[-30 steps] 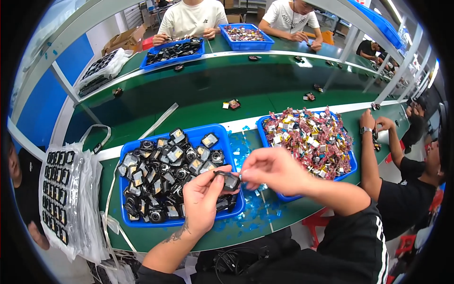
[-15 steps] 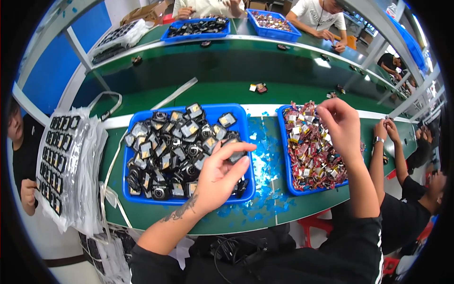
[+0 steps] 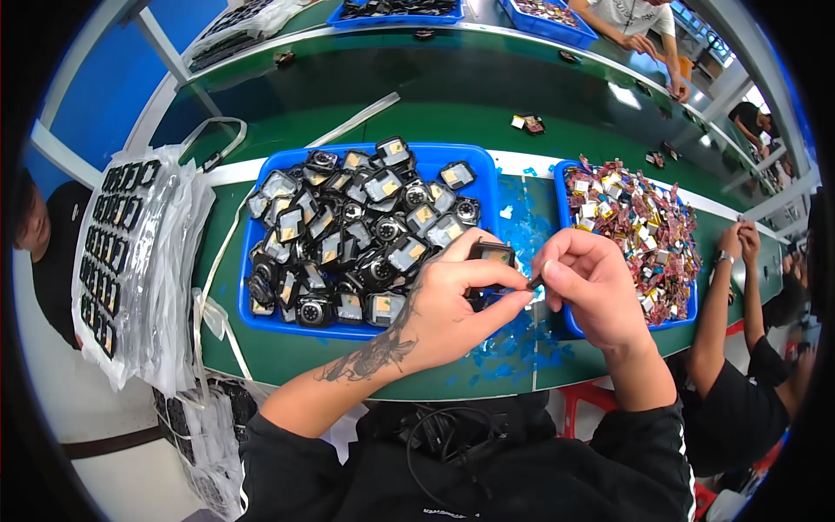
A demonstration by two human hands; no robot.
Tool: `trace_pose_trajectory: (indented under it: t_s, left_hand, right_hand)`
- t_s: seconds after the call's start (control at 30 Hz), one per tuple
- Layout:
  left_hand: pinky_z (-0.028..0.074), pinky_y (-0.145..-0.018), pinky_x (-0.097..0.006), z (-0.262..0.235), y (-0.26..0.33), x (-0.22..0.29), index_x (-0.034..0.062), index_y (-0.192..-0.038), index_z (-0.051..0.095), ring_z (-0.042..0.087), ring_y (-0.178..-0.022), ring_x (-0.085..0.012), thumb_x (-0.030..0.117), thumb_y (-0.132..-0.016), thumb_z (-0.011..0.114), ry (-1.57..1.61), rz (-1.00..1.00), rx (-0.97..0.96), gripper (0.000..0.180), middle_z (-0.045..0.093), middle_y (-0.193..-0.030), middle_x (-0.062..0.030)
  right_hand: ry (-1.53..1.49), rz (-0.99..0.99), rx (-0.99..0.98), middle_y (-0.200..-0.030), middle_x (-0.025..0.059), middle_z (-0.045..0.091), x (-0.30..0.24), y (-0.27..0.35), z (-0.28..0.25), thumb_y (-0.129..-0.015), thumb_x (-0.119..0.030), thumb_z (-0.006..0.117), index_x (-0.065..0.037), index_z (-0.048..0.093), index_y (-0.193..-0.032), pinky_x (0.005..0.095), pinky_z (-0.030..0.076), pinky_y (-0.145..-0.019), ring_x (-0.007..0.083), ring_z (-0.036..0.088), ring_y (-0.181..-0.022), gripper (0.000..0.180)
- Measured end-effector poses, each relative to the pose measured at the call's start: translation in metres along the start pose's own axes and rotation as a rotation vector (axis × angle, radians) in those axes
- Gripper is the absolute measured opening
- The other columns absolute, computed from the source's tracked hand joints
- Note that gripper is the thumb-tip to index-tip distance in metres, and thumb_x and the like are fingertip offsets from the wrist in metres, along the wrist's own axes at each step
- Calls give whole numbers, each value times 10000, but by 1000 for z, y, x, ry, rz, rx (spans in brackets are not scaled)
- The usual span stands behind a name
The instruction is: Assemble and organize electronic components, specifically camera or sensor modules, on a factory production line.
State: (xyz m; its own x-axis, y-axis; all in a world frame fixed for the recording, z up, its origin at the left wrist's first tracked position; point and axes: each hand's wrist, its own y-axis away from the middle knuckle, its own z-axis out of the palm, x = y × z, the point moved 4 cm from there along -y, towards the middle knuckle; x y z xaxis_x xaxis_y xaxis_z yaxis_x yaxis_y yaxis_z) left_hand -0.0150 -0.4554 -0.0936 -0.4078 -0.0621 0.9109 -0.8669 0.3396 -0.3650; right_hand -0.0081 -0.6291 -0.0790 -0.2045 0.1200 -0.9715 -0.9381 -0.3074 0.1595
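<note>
The left hand pinches a small black square part by its edges; the right hand nips a tiny piece against it. The part looks light, rigid and probably delicate, best held by its rim. Left of the hands, a blue tray holds more; right, a tray of small packets.

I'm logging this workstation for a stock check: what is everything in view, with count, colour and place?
Left tray: one, blue, on the table, heaped with small black square parts.
Right tray: one, blue, beside it, full of small mixed-colour pieces.
Bagged parts: a stack, black in clear plastic, at the table's left end.
Table: green, with scattered blue flecks between the trays.
Far trays: two, blue, across the table.
Co-workers: several, at the left, right and far sides.
Black part: one, pinched in the left hand.
Right hand: fingertips at that part.
</note>
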Motion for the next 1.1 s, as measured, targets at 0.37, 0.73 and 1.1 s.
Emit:
trace_pose_trajectory:
  t_s: [0.37,0.73,1.1]
  left_hand:
    - [511,-796,-321,4,1,3,49,-860,747,614,-919,-197,26,-722,808,-28,-35,-26,153,631,-970,-93]
    - [488,-594,-292,11,4,0,41,-875,732,639,-743,-193,82,-789,778,-167,108,29,106,616,-971,-100]
    - [490,-655,-218,18,8,-17,-16,-991,717,612,-798,-99,40,-873,684,216,-140,89,135,605,-1012,-92]
  right_hand:
    - [-72,194,-223,-777,-11,605,13,4,-8,-962,-210,631,-10,647,-894,216,434,-557,46,527,-643,211]
    - [930,-404,153,-714,70,562,8,7,-3,-925,-81,614,-8,561,-916,346,455,-564,197,578,-639,90]
    - [379,-426,218,-1042,99,638,19,20,3,-852,54,657,-2,679,-1042,238,525,-680,150,637,-886,199]
